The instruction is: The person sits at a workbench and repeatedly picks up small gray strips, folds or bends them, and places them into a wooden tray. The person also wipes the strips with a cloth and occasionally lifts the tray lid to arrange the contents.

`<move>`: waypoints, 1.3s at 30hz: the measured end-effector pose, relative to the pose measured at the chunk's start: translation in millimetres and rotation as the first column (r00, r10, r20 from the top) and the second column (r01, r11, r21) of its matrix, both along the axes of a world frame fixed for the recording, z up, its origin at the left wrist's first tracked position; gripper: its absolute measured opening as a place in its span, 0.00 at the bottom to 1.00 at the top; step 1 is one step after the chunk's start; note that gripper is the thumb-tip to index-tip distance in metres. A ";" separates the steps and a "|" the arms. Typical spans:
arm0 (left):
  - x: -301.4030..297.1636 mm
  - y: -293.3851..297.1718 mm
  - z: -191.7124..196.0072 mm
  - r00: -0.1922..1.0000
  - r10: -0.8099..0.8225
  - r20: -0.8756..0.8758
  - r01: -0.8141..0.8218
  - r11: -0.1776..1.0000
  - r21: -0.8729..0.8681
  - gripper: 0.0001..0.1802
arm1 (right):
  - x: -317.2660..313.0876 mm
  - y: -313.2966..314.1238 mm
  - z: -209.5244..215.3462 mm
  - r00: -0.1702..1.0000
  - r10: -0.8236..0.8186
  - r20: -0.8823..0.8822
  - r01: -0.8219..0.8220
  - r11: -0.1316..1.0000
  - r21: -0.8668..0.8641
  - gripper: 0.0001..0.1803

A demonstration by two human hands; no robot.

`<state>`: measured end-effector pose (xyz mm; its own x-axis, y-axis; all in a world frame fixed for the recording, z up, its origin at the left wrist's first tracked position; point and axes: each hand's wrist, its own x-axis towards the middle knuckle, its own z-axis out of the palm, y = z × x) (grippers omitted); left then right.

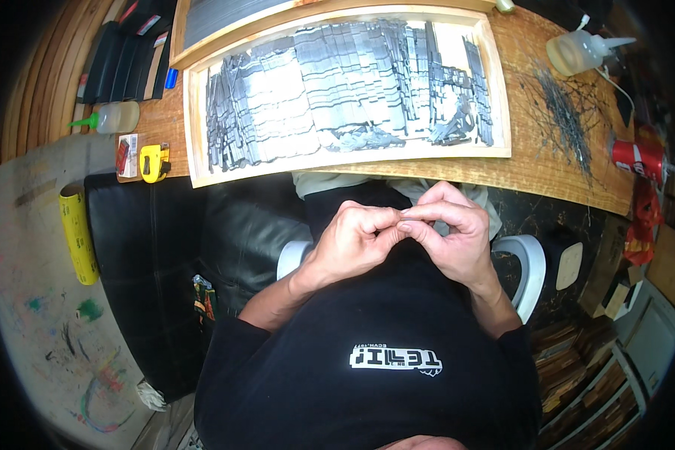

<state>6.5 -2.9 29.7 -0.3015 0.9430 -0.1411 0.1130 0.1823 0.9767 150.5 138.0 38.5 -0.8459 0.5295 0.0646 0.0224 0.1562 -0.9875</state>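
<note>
In front of my chest, below the table's near edge, my two hands meet at the fingertips. My left hand [356,238] is closed in a pinch, thumb against forefinger. My right hand [451,229] pinches at the same spot, its fingers curved. Whatever lies between the fingertips is too small to make out. Beyond them a shallow light-wood tray [337,166] rests on the table. Many thin grey strips [345,75] lie in it in uneven rows, with white surface showing between some of them.
On the wooden table [529,161], loose dark slivers [566,112] lie right of the tray. A squeeze bottle [577,52] and red can [639,159] stand farther right. At left are a green-tipped bottle [116,118] and yellow tape measure [154,163]. A yellow roll [79,236] lies lower left.
</note>
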 end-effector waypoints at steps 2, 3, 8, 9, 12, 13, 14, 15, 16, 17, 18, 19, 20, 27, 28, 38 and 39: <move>1.6 -1.3 -0.7 1.000 0.014 -0.003 -0.014 1.000 0.015 0.04 | 0.1 0.1 0.3 1.000 0.017 -0.004 -0.017 1.000 0.010 0.10; 2.2 -1.9 -2.5 1.000 0.016 -0.007 -0.016 1.000 0.021 0.04 | 0.4 0.4 0.4 1.000 0.025 -0.004 -0.025 1.000 0.014 0.10; 3.4 -3.4 -5.3 1.000 0.019 -0.008 -0.019 0.999 0.048 0.04 | 0.5 1.2 3.0 0.999 0.043 0.004 -0.043 0.998 0.038 0.10; 3.0 -3.5 -4.9 1.000 0.018 -0.009 -0.017 0.998 0.053 0.04 | 0.7 0.8 3.7 0.999 0.042 0.010 -0.042 0.998 0.036 0.10; 2.2 -3.1 -4.5 1.000 0.022 -0.005 -0.021 0.997 0.074 0.03 | 1.2 -0.5 3.4 0.999 0.028 0.017 -0.029 1.000 0.007 0.10; 1.9 -2.7 -4.4 1.000 0.025 -0.002 -0.025 0.996 0.080 0.03 | 0.7 -0.2 2.5 1.000 0.027 0.005 -0.027 1.000 0.011 0.10; 0.4 -2.2 -2.7 1.000 0.011 -0.004 -0.010 0.998 0.065 0.03 | -0.1 0.3 1.5 1.000 0.025 -0.007 -0.025 1.000 0.016 0.10; -1.8 -2.2 0.2 1.000 -0.004 -0.007 0.004 0.999 0.053 0.03 | -0.5 0.4 1.1 1.000 0.023 -0.020 -0.023 0.999 0.023 0.10; -3.0 -2.2 1.7 1.000 -0.018 -0.010 0.018 0.999 0.041 0.03 | -0.6 0.2 1.3 0.999 0.020 -0.024 -0.020 1.000 0.018 0.10; -2.5 -2.3 1.5 1.000 -0.009 -0.003 0.009 0.999 0.046 0.03 | -0.8 0.2 1.5 0.999 0.018 -0.029 -0.017 1.000 0.014 0.10; -1.5 -2.4 1.0 1.000 -0.001 0.005 0.000 0.999 0.052 0.04 | -0.9 0.2 1.7 0.999 0.015 -0.033 -0.015 1.000 0.009 0.10; -0.7 -2.5 0.4 1.000 0.008 0.013 -0.009 0.998 0.056 0.04 | -0.8 0.2 1.4 0.999 0.014 -0.034 -0.014 1.000 0.007 0.09; -0.5 -2.5 -0.3 1.000 0.008 0.010 -0.009 0.998 0.061 0.04 | -0.6 0.2 0.8 0.999 0.013 -0.036 -0.013 1.000 0.005 0.09; -1.5 -1.0 1.7 1.000 0.012 -0.005 -0.012 0.998 0.069 0.06 | -1.8 1.9 -0.1 0.999 0.018 -0.043 -0.019 1.000 -0.006 0.09; -1.9 -0.8 2.1 1.000 0.010 -0.007 -0.010 0.998 0.067 0.06 | -1.6 2.0 -0.4 0.999 0.018 -0.041 -0.018 1.000 -0.009 0.09; -2.6 0.2 4.7 1.000 0.012 0.008 -0.012 0.999 0.038 0.07 | -1.5 3.1 -2.1 0.999 0.009 -0.042 -0.009 1.000 -0.010 0.08; -1.5 0.8 4.2 1.000 0.020 0.007 -0.020 0.999 0.045 0.07 | -1.6 3.1 -1.7 0.999 0.007 -0.042 -0.007 1.000 -0.013 0.08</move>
<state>5.1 -2.1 33.9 -0.3197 0.9422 -0.1004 0.1036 0.1401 0.9847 148.8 141.1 36.8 -0.8462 0.5246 0.0935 -0.0206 0.1432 -0.9895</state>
